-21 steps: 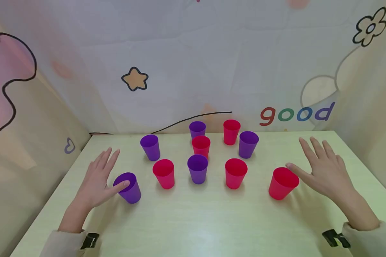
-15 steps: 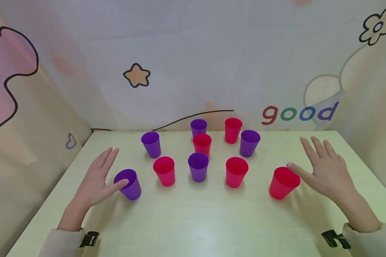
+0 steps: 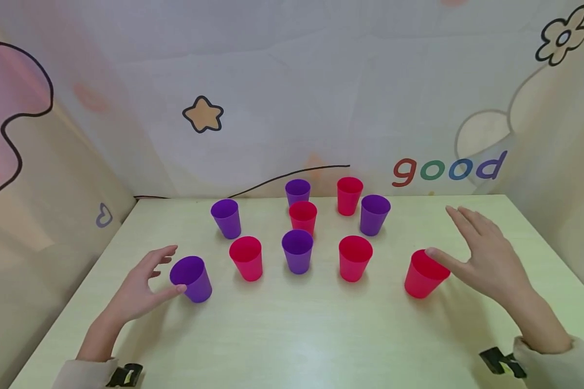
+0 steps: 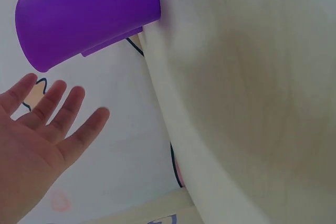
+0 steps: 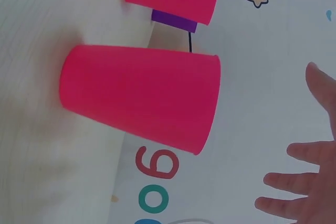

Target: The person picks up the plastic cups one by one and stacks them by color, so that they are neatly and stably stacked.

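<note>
My left hand (image 3: 138,289) hovers at the left side of the nearest purple cup (image 3: 197,283), thumb in front of it and fingers partly bent. In the left wrist view a gap separates the fingertips from that cup's rim. On the other side, my right hand (image 3: 489,259) is raised beside the nearest red cup (image 3: 423,278), fingers extended. The right wrist view has this hand apart from the red cup (image 5: 142,95). Both hands hold nothing. Both cups stand upright on the table.
Between the hands stand a red cup (image 3: 247,259), a purple cup (image 3: 298,253) and another red cup (image 3: 354,259). Several more red and purple cups, such as a purple cup (image 3: 226,219), stand behind on the pale table (image 3: 292,335). A printed cloth (image 3: 272,108) hangs at the back.
My left hand has lowered slightly and its fingers have bent from straight toward the purple cup. The right hand's fingers have drawn closer together. The cups keep their places.
</note>
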### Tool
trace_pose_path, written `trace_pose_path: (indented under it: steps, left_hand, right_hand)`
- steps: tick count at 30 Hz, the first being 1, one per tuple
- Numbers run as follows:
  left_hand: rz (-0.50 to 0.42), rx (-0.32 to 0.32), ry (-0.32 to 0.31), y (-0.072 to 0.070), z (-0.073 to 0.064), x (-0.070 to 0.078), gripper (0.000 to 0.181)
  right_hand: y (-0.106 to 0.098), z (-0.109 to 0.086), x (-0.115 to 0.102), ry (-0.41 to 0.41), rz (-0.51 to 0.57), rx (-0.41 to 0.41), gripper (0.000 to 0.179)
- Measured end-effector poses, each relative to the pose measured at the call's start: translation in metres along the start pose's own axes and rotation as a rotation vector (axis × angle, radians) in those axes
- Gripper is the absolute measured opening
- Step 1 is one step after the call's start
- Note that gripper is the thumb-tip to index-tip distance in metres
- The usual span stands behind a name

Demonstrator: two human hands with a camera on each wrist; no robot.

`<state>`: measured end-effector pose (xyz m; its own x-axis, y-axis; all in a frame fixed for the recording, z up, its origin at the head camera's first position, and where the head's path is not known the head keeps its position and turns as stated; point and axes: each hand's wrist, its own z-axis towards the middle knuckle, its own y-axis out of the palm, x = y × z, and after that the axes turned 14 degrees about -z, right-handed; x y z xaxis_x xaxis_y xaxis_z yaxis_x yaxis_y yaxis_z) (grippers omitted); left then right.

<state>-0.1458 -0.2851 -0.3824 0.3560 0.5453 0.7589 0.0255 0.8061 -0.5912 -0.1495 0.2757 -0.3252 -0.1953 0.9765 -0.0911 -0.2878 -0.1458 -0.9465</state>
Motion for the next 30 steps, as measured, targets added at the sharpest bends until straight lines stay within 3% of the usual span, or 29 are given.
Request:
trace_pose_path:
  steps: [14, 22, 30]
  left_hand:
    - [-0.182, -0.083, -0.098, 0.002, 0.0, -0.009, 0.068]
    - [-0.294, -0.111, -0.085, 0.003, 0.002, -0.014, 0.059]
    - [-0.305, -0.11, -0.047, 0.006, 0.001, -0.014, 0.056]
  right_hand:
    - [0.001, 0.008, -0.03, 0.0, 0.245, 0.08, 0.076]
    - [0.009, 0.015, -0.053, 0.001, 0.367, 0.104, 0.068]
    - [0.02, 0.018, -0.076, -0.033, 0.438, 0.106, 0.062]
